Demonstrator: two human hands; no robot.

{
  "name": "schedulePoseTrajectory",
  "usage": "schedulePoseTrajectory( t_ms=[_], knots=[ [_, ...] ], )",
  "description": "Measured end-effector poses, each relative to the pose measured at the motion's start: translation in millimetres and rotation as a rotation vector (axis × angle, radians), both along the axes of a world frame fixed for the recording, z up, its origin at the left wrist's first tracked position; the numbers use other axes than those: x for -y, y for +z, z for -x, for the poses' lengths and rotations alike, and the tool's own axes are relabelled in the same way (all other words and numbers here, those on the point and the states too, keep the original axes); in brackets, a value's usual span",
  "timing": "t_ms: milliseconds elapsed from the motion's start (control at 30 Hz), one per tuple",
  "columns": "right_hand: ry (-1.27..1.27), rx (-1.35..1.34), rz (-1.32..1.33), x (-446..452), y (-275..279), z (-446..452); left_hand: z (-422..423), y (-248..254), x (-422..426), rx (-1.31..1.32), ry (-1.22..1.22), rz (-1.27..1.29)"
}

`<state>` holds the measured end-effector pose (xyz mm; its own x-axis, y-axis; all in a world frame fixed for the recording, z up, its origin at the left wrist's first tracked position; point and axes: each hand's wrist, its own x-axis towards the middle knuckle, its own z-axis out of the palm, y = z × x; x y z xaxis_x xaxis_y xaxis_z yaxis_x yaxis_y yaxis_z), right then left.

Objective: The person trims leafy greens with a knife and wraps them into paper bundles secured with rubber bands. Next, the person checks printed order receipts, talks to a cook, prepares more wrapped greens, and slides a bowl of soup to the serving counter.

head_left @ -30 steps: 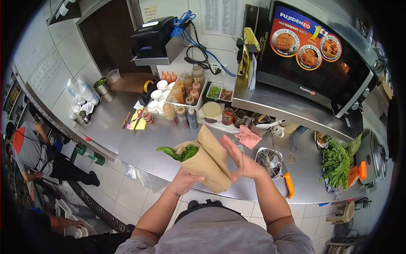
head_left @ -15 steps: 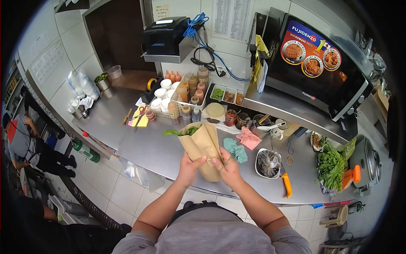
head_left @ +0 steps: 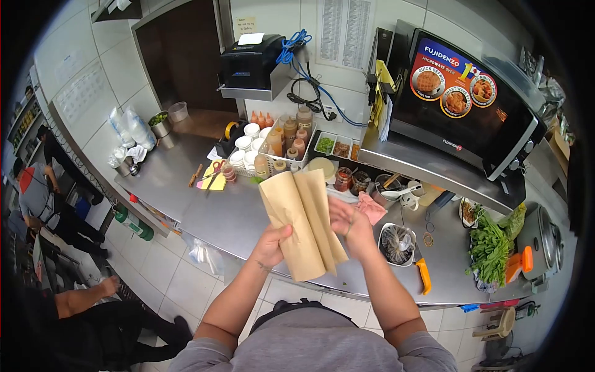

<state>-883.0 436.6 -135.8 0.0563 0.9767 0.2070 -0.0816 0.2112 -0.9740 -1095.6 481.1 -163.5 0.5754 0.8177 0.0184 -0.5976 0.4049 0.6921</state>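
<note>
A: What are the hands busy with?

B: A roll of brown paper [head_left: 292, 232]. It slants over the front edge of the worktop [head_left: 207, 214], its top end leaning toward the back.

A: And how does the left hand [head_left: 268, 247] stand?

B: Clamped on the paper's left side, thumb across the front. The rest of its fingers are hidden behind.

A: The right hand [head_left: 361, 234]?

B: At the right edge of the paper, fingers and thumb spread apart. They're blurred, so I can't tell whether they touch the loose flap [head_left: 321, 217] there.

A: Anything showing around the roll?

B: A bit of green leaf [head_left: 256, 180] by its top left corner. Whatever is inside, I can't see.

A: What's near the right hand?

B: A pink cloth [head_left: 373, 208] just behind it, and to its right a white tub [head_left: 403, 263] with a dark, plastic-wrapped bundle in it. Beside the tub lies a knife [head_left: 423, 276] with an orange handle.

A: Farther right?

B: A heap of leafy greens [head_left: 489, 245], next to a big pot [head_left: 538, 239].
</note>
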Motion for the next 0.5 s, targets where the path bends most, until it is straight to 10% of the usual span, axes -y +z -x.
schedulePoseTrajectory(
  t_ms=[100,500],
  knots=[
    [0.746,-0.699,0.24,-33.2,-20.5,-10.7,-6.2,-16.2,3.4,0.264,-0.275,0.128],
    [0.357,-0.07,0.198,-29.1,18.4,44.2,-10.1,0.5,11.1,-0.433,0.027,-0.377]
  ],
)
